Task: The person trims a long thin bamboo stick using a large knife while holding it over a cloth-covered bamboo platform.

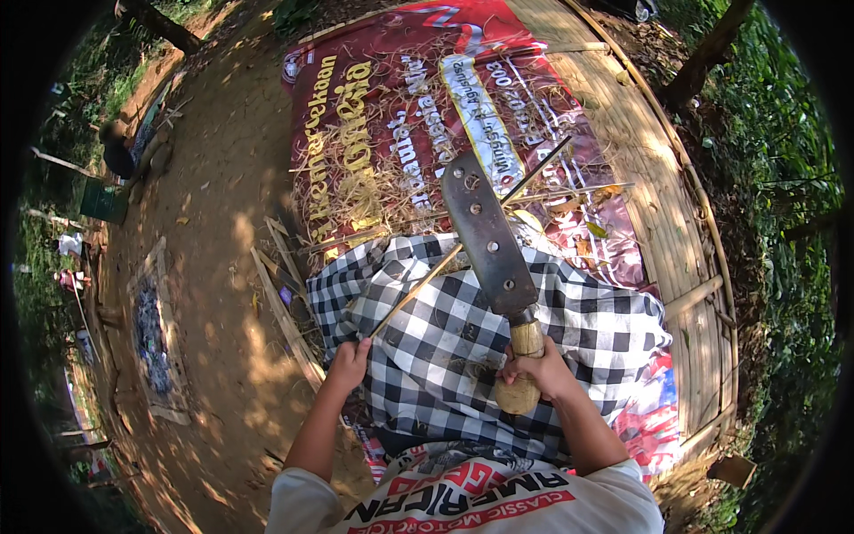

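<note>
My left hand is closed around the near end of a thin bamboo strip. The strip slants up to the right and passes behind a broad dark blade; a darker length of strip shows beyond it. In my right hand is the thick, light wooden handle of a machete, its blunt-ended blade pointing away from me and pierced by several round holes or rivets. Across my lap lies a black-and-white checkered cloth, under both hands.
A red printed banner strewn with shavings covers the bamboo platform. Bamboo slats lie to my left. On the dirt ground stands a framed ash bed. A person is at the far left; plants grow at right.
</note>
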`<state>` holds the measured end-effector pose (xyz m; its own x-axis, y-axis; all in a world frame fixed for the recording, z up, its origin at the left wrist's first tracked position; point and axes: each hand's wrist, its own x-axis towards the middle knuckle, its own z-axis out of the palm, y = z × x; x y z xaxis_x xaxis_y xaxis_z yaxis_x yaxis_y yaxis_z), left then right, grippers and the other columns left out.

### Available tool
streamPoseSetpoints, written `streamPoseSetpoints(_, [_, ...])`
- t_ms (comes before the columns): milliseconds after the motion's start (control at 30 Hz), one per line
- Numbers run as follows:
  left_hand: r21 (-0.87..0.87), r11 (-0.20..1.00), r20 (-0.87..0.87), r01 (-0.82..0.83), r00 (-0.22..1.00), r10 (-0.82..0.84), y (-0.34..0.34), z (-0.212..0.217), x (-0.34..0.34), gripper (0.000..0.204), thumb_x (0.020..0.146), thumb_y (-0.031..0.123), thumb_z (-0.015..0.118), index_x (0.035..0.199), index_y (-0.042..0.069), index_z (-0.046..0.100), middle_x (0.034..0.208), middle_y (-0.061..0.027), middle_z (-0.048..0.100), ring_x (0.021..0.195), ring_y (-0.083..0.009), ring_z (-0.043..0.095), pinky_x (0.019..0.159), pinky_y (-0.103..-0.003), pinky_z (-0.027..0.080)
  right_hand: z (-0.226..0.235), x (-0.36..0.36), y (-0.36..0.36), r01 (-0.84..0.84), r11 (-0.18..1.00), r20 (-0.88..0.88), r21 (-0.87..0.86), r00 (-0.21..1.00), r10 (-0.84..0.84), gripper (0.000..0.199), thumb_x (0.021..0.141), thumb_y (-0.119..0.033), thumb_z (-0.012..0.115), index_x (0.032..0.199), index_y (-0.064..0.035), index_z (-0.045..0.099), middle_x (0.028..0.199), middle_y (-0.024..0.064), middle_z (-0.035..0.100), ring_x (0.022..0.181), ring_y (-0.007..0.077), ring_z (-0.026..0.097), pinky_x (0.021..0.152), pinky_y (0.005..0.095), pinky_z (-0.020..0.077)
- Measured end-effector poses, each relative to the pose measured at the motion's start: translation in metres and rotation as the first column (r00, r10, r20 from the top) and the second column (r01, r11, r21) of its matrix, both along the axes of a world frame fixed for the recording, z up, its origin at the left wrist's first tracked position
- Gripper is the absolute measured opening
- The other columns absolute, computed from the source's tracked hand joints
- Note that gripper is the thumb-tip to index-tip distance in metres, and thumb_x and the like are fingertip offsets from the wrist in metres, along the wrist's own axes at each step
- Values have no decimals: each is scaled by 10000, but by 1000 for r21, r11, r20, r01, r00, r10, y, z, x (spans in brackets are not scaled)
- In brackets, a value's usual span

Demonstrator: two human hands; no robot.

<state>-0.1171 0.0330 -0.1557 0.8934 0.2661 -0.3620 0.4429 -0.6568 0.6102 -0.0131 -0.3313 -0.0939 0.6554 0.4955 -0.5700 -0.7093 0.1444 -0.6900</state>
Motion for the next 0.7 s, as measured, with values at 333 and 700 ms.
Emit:
streamPoseSetpoints(333, [48,999,72,11,997,-15,-1,-8,-3,679,962,533,417,687,-71,564,604,-296,516,663,-508,547,568,-503,413,-24,-44,10,-439,888,-34,-137,898,438,127,710,-44,649,771,60,613,672,83,646,604,160,620,615,282,487])
streamPoseSetpoints(700, [299,936,180,187,952,-247,1,17,1,402,937,365,552,746,16,611,596,-223,573,581,-425,588,528,-494,453,24,18,-27,247,969,37,-8,968,-247,157,770,11,650,875,29,535,637,90,563,565,204,585,670,391,543])
